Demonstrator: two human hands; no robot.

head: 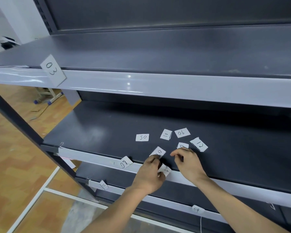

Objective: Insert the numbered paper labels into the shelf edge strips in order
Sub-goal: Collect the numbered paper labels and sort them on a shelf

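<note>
Numbered paper labels, small white slips with handwritten digits, are spread over a dark grey metal shelving unit with pale edge strips. Upper shelf [175, 52]: bare deck; label 03 [52, 70] sits tilted in its edge strip [158, 86] near the left end. Middle shelf [107, 128]: loose slips lie on the deck, namely 05 [142, 137], 10 [166, 134], 06 [182, 132] and 12 [199, 144], with one more slip [182, 145] partly hidden behind my right fingers, number unreadable. Middle edge strip [94, 156]: label 08 [125, 162] leans in it, askew. Lower strips: label 11 [103, 185] at left, label 09 [197, 209] further right. My left hand [149, 175] pinches one slip [158, 152] at the fingertips and grips a second slip [165, 170] against the middle strip; neither number is legible. My right hand [188, 163] rests on the shelf front with fingers curled, and I cannot tell whether it holds anything.
</note>
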